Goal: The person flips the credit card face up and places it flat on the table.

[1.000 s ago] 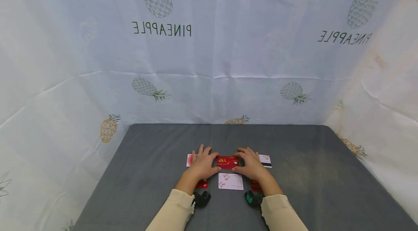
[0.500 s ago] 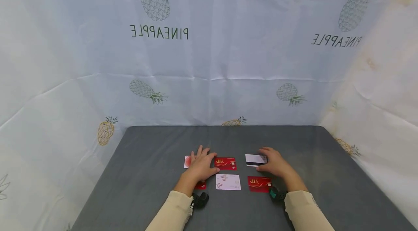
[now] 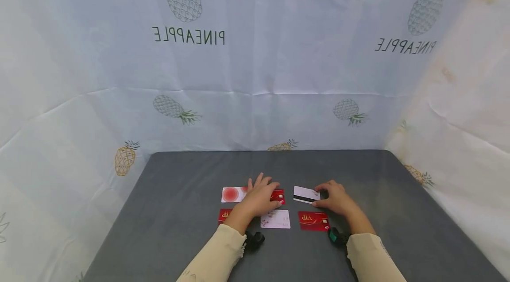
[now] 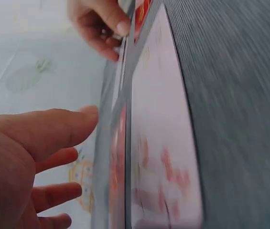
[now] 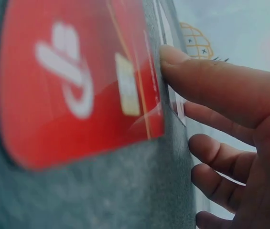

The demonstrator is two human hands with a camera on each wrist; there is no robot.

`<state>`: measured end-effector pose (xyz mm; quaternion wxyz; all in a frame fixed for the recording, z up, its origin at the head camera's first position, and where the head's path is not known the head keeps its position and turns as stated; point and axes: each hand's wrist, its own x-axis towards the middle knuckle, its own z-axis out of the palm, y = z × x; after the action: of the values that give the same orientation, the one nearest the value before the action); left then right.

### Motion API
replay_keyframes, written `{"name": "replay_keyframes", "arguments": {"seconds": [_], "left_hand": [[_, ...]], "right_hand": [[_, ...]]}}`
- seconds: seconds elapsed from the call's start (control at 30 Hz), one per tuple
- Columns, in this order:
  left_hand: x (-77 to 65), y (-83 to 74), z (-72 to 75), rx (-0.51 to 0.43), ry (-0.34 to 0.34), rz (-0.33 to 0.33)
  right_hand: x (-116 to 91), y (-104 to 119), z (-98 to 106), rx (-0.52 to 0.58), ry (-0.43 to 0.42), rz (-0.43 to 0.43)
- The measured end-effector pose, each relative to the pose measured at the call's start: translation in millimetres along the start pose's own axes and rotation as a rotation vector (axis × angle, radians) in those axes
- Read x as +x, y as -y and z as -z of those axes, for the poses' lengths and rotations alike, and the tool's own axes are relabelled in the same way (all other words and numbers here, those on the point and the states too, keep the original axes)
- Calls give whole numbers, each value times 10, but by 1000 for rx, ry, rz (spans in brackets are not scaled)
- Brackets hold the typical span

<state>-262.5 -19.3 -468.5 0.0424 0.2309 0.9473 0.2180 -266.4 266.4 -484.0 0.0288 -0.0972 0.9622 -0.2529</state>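
Observation:
Several cards lie in two rows on a dark grey table (image 3: 187, 175). My left hand (image 3: 260, 195) rests with straight spread fingers over the middle red card (image 3: 280, 196) of the far row. My right hand (image 3: 332, 198) pinches the right end of a white card with a black stripe (image 3: 304, 195), thumb on its near edge. A white card with a red circle (image 3: 232, 194) lies at the far left. The near row holds a red card (image 3: 225, 215), a white flowered card (image 3: 276, 219) and a red VIP card (image 3: 313, 221). The right wrist view shows that VIP card (image 5: 77, 81) close up beside my thumb.
Pale cloth printed with pineapples (image 3: 255, 74) walls the table at the back and both sides. Bare table surface stretches left, right and behind the cards. A small black camera (image 3: 255, 241) sits at each wrist.
My right hand left the middle red card and went right to the striped card. My left hand shifted right, uncovering the red-circle card and the near left red card.

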Motion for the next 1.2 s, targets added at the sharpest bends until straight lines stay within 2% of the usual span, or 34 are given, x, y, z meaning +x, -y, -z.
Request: {"name": "replay_keyframes", "arguments": {"seconds": [0.17,0.33,0.43,0.57,0.7,0.93,1.07,1.2], "left_hand": [[141,-140,-65,45,42,-39],[236,-216,-182,81,95,-27],[249,-240,-215,124,84,-17],[275,-257,-224,153,55,-9],[312,-279,-227,143,37,0],[312,-315,-241,113,28,8],[316,-327,-267,109,31,21],[327,-332,-295,104,28,21]], "right_hand": [[-22,46,-53,46,0,23],[-54,77,-113,97,-5,23],[-58,70,-137,112,-21,11],[-58,68,-113,78,-39,-15],[-70,75,-59,51,-28,-51],[-91,25,-53,58,-7,-54],[-102,15,-59,113,-7,-40],[-116,37,-29,210,28,-48]]}}
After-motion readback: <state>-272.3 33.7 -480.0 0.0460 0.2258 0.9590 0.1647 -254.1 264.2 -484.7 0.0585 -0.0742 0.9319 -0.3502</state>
